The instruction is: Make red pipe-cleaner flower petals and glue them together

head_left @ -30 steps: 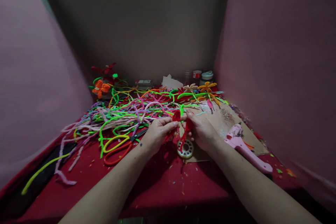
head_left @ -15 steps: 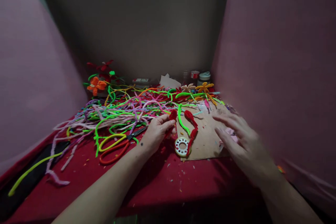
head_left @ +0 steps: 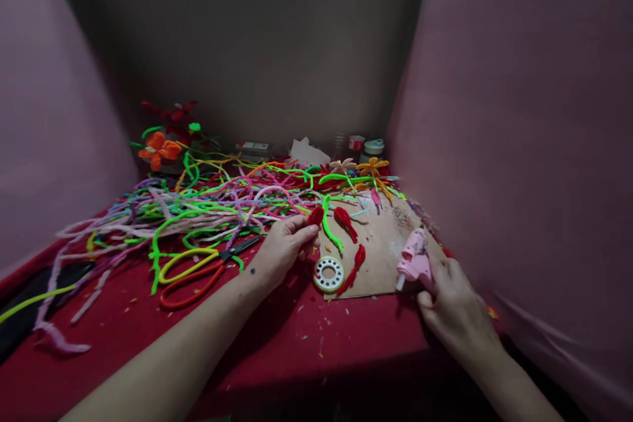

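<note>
My left hand [head_left: 285,247] pinches a small red fuzzy piece [head_left: 315,215] between thumb and fingers, left of the cardboard [head_left: 380,260]. My right hand [head_left: 457,300] is wrapped round the handle of a pink glue gun [head_left: 415,260] over the cardboard's right part. Two more red fuzzy pieces, an upper one [head_left: 345,223] and a lower one [head_left: 354,270], lie on the cardboard. A green stem [head_left: 330,227] lies near its left edge. A round disc with holes [head_left: 329,265] rests at the cardboard's lower left corner.
Scissors [head_left: 190,277] with yellow and orange handles lie left of my left hand. Tangled coloured pipe cleaners [head_left: 222,204] cover the back left of the red cloth [head_left: 277,349]. Fuzzy flowers, an orange one [head_left: 159,150] and a yellow one [head_left: 373,168], and a lidded jar [head_left: 374,147] stand behind.
My right hand, open before, has closed on the pink glue gun. My left hand still holds the red piece. The whole view has shifted, with the table's things now further left.
</note>
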### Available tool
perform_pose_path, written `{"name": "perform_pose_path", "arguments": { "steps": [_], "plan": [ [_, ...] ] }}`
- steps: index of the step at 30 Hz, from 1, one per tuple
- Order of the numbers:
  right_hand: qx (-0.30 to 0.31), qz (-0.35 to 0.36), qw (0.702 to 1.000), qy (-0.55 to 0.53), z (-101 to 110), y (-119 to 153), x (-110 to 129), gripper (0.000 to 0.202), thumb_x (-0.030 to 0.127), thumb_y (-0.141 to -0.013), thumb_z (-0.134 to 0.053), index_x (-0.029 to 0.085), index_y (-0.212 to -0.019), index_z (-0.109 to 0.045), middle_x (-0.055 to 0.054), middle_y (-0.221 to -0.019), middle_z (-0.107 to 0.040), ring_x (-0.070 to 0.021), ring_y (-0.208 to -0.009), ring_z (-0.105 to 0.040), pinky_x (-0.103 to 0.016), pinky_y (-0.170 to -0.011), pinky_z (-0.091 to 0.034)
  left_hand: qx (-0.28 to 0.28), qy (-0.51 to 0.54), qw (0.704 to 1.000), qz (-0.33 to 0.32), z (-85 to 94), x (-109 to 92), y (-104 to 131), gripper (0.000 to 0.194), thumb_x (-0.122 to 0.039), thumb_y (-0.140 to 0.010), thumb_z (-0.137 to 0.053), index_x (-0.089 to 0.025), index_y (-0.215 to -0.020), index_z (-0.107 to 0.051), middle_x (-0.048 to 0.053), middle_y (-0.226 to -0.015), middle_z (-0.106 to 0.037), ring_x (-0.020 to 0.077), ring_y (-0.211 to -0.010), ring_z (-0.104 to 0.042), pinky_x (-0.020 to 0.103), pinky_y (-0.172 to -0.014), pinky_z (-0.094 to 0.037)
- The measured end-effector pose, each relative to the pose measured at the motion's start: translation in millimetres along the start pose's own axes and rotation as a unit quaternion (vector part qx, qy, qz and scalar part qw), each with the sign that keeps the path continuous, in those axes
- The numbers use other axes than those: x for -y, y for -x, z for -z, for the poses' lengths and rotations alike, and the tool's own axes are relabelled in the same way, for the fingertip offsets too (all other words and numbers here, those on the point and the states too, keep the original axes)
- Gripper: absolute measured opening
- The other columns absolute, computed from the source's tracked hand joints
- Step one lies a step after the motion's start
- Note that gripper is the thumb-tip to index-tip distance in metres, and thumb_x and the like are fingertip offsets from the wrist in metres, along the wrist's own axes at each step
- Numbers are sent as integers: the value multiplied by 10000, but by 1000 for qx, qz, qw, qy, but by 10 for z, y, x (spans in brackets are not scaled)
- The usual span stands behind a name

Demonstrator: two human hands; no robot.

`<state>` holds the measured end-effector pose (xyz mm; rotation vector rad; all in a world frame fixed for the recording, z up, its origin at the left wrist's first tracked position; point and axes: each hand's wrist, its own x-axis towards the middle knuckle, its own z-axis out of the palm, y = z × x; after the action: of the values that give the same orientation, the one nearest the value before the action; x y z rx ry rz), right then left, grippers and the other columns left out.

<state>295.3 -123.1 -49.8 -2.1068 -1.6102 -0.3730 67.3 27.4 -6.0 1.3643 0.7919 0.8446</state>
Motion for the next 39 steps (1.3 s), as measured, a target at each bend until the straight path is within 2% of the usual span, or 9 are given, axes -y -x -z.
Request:
{"name": "perform_pose_path", "arguments": {
  "steps": [3,5,8,10,12,15,20,26,39],
  "plan": [
    [-60,0,982,-182,112,36,79,388,203,-738,-511,157,-1122,-546,-133,-991,-579,-273,-893,-571,-397,-755,-474,-1,20,1000,-12,0,-4,6,156,-282,-734,-610,-128,-721,-588,-28,-556,-547,39,-414,-389,179,-416,-278],
    [-34,-33,940,-337,206,26,181,278,253,-730,-583,197,-1002,-607,-101,-943,-618,-261,-860,-589,-370,-724,-480,3,46,999,-18,-9,-24,19,143,-270,-716,-634,-130,-730,-609,-29,-558,-555,50,-437,-432,183,-441,-325],
    [-21,-144,811,-567,327,-100,416,243,258,-703,-646,205,-940,-638,-83,-921,-663,-242,-813,-617,-347,-691,-489,-8,101,995,-13,-17,-73,37,152,-245,-688,-667,-140,-794,-645,-4,-653,-634,97,-559,-563,214,-569,-438],
    [1,-149,719,-679,378,-263,602,148,244,-709,-634,195,-849,-647,-73,-872,-674,-189,-674,-603,-318,-613,-482,-24,139,990,-4,-6,-107,36,175,-228,-675,-681,-142,-825,-657,5,-692,-663,110,-599,-598,218,-605,-457],
    [20,-131,680,-721,400,-464,781,157,231,-737,-588,173,-867,-653,-78,-873,-668,-159,-631,-574,-286,-568,-454,-40,175,984,3,21,-130,19,178,-208,-664,-691,-137,-824,-659,12,-699,-677,111,-600,-610,215,-604,-462],
    [52,-66,688,-721,376,-763,994,126,244,-736,-550,171,-770,-647,-47,-755,-651,-135,-577,-532,-249,-512,-408,-69,221,973,-7,89,-139,-33,173,-146,-630,-708,-131,-792,-648,18,-722,-684,111,-641,-625,216,-652,-477],
    [68,-46,782,-618,173,-1029,1141,214,335,-747,-535,183,-601,-572,1,-530,-534,-124,-467,-456,-239,-435,-356,-103,222,970,16,226,-104,-136,164,-121,-615,-704,-122,-762,-631,14,-689,-659,82,-579,-598,181,-573,-450],
    [98,-19,806,-583,-164,-951,1047,207,389,-766,-550,197,-694,-574,-4,-589,-574,-146,-501,-506,-251,-448,-409,-81,218,972,26,277,-90,-163,136,-191,-628,-697,-121,-711,-614,7,-593,-614,98,-519,-568,201,-508,-416],
    [135,24,837,-529,-213,-896,960,233,405,-774,-540,202,-671,-590,-19,-554,-573,-151,-458,-504,-256,-395,-413,-76,163,983,28,307,-61,-146,104,-191,-633,-652,-123,-643,-573,-24,-525,-515,54,-389,-407,189,-371,-269]
  ]
}}
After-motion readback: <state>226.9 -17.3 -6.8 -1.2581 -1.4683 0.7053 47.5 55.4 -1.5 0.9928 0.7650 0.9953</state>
